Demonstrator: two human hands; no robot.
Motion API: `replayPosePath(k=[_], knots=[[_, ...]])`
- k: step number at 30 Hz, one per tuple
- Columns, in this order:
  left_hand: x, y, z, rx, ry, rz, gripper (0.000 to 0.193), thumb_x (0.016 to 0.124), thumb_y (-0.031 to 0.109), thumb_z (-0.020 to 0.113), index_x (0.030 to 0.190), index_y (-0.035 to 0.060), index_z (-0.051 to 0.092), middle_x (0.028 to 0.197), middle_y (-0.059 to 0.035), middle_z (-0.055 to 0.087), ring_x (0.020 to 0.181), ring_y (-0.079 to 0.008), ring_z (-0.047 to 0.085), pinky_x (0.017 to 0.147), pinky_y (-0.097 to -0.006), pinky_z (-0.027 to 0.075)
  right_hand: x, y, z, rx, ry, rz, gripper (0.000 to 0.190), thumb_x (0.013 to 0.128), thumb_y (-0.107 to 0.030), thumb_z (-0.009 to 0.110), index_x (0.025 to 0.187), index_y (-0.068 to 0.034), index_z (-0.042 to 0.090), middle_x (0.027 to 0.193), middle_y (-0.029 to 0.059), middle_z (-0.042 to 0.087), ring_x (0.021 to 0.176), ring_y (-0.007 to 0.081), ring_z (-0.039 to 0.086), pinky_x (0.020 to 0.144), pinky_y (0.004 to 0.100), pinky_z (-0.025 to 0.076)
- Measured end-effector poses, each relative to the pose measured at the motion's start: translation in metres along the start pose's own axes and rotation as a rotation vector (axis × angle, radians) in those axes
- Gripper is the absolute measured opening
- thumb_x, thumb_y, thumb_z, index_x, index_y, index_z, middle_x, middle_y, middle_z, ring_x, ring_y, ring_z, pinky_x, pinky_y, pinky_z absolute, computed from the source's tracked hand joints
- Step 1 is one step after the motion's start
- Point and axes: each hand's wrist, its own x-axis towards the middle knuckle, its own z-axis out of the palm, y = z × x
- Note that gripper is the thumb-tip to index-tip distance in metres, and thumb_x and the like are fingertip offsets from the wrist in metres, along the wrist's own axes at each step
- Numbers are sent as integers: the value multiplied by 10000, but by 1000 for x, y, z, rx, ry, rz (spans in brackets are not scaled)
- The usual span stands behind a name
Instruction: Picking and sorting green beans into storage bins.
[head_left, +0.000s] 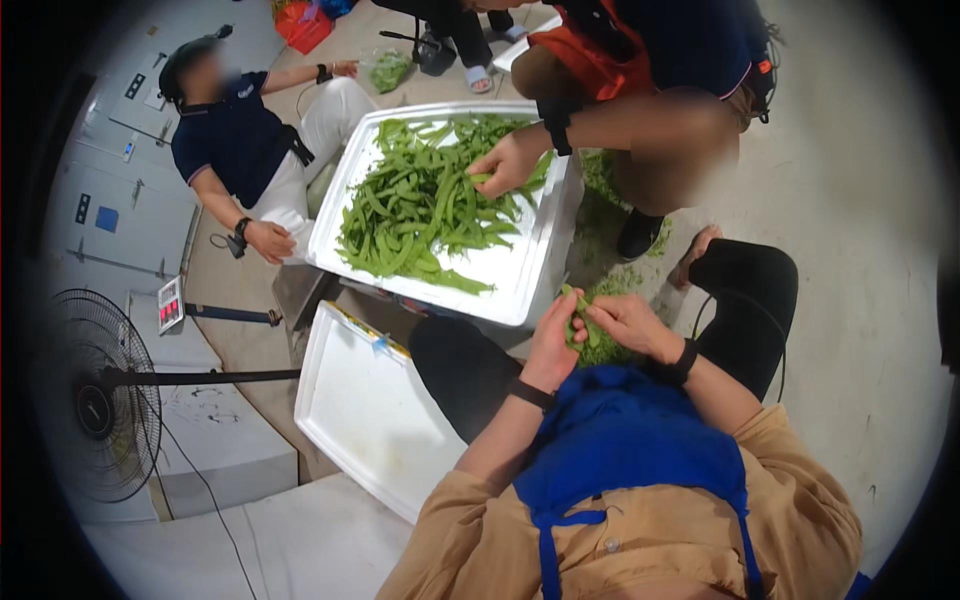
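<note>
Both of my hands meet over my lap, just off the near right corner of a white foam box lid (525, 289). Green pea pods (592, 330) are held in my left hand (553, 337), its fingers curled around them. The fingertips of my right hand (628, 321) pinch at a pod there; its far end is hidden by the fingers. On the lid lies a loose heap of flat green pea pods (420, 202). A co-worker's hand (510, 161) holds a pod above the right side of this heap.
Green trimmings (619, 285) lie on the floor below my hands. Another person (232, 142) sits beyond the lid at the left. A second white foam lid (360, 405), a standing fan (97, 405) and a scale display (171, 304) are at my left. A bag of greens (388, 71) lies farther off.
</note>
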Motion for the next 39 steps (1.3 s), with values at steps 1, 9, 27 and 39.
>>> replayPosePath(k=[1, 9, 27, 39], knots=[[2, 3, -5, -102, 26, 51, 131, 920, 220, 538, 989, 109, 545, 777, 44, 495, 612, -40, 416, 496, -174, 335, 0, 3, 1, -28, -28, -10, 253, 888, -255, 499, 749, -45, 523, 632, 168, 521, 603, 363, 528, 533, 412, 404], [23, 112, -66, -339, 88, 367, 102, 907, 159, 557, 881, 63, 533, 787, -13, 561, 717, -115, 557, 722, -274, 485, -15, 22, 12, -156, -150, 78, 227, 892, -265, 471, 809, -57, 512, 670, 176, 540, 656, 386, 535, 585, 466, 407], [50, 186, -102, 1739, 473, 624, 271, 724, 220, 684, 924, 49, 617, 847, -187, 638, 804, -355, 599, 700, -413, 466, -3, 24, 28, -168, -135, 5, 179, 841, -222, 511, 854, -55, 576, 738, 144, 613, 684, 329, 589, 602, 410, 460], [-23, 52, -29, 546, -21, 343, 243, 857, 31, 558, 1100, 39, 552, 750, -11, 523, 520, -46, 406, 431, -183, 318, 14, 1, 20, 743, -337, 289, 219, 944, -249, 487, 872, -54, 554, 655, -14, 539, 567, 58, 506, 511, 204, 409]])
